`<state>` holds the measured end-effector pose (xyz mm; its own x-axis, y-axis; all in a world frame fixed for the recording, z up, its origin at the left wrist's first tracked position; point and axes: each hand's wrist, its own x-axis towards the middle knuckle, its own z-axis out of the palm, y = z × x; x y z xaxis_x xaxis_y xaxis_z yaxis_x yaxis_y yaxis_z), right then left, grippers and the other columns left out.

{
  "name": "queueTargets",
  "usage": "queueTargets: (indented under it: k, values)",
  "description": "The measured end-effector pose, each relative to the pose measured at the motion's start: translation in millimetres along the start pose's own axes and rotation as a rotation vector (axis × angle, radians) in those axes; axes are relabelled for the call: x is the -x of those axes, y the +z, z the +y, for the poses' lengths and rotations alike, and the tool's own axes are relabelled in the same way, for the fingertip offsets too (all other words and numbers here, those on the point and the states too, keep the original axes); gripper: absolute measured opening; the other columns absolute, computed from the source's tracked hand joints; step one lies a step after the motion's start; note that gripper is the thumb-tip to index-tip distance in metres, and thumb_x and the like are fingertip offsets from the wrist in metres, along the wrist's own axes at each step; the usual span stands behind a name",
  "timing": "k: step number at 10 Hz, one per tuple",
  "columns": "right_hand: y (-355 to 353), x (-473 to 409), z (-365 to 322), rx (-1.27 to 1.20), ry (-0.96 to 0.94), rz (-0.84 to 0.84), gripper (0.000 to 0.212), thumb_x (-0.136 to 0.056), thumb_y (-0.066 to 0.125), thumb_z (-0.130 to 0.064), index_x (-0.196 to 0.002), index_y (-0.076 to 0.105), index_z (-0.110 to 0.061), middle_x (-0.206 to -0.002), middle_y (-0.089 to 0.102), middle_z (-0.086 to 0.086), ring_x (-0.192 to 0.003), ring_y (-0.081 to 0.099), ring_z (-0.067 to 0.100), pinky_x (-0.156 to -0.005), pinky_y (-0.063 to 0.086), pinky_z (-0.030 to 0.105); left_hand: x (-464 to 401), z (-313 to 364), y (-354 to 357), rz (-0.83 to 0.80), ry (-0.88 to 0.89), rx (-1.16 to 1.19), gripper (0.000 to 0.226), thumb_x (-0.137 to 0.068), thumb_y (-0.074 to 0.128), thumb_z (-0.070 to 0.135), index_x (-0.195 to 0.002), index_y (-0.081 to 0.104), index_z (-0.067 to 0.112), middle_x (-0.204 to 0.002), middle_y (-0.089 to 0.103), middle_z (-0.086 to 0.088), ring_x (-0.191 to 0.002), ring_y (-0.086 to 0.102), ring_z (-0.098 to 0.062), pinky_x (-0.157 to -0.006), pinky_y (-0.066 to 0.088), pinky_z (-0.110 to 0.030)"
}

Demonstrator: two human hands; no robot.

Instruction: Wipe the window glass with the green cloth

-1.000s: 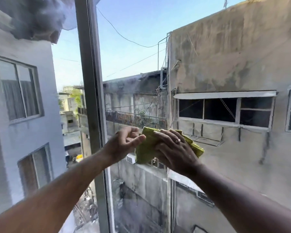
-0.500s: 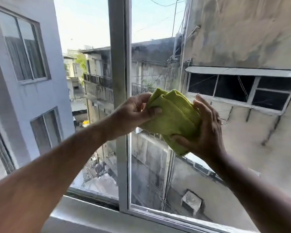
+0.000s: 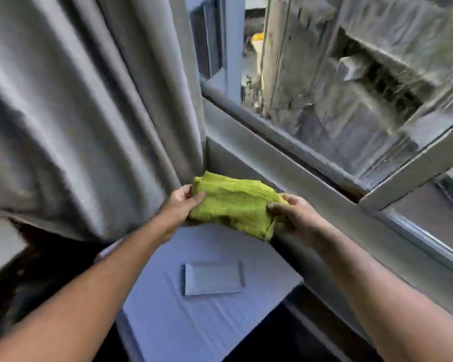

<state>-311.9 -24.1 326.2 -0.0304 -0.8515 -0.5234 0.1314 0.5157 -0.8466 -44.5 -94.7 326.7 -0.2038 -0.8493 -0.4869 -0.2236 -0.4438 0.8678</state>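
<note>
- Green cloth (image 3: 236,205): bunched and folded, held between both hands at frame centre, below the window sill (image 3: 324,202) and clear of the glass.
- Left hand (image 3: 179,206): thumb and fingers clenched on the cloth's 9 o'clock end.
- Right hand (image 3: 296,218): thumb on top, fingers curled under the cloth's 3 o'clock end, gripping it.
- Window glass (image 3: 338,74): at 1–2 o'clock from the cloth, blurred; a weathered building wall shows through it. No contact between cloth and glass.
- Window frame (image 3: 413,168): pale bar running diagonally at 3 o'clock, above the sill.
- Grey curtain (image 3: 76,113): hangs in folds at 10 o'clock, its edge just beside the cloth's upper left corner.
- Desk (image 3: 194,322): bluish surface at 6 o'clock, beneath the forearms; a flat pale rectangular object (image 3: 212,279) lies on it, type unclear.
</note>
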Motion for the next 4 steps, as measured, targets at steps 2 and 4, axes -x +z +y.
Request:
queueTargets:
  k: [2, 4]
  values:
    - [45.7, -109.3, 215.9, 0.077, 0.419, 0.172, 0.031, -0.084, 0.073, 0.0, -0.108, 0.059, -0.012, -0.091, 0.066, 0.007, -0.07, 0.067, 0.018, -0.051, 0.055, 0.026, -35.5, -274.2, -17.4, 0.17, -0.499, 0.115, 0.009, -0.096, 0.063, 0.014, -0.088, 0.066, 0.013, -0.082, 0.07, -0.005, -0.068, 0.067, -0.016, -0.055, 0.057, -0.023]
    - [53.2, -161.8, 316.6, 0.226, 0.472, 0.357, 0.047, -0.076, 0.083, -0.008, -0.116, 0.058, -0.006, -0.083, 0.067, 0.009, -0.073, 0.067, 0.026, -0.072, 0.059, 0.04, -80.0, -385.4, -18.8, 0.265, -0.479, -0.017, 0.017, -0.075, 0.081, 0.008, -0.071, 0.066, 0.014, -0.065, 0.068, -0.001, -0.084, 0.063, -0.022, -0.079, 0.056, -0.046]
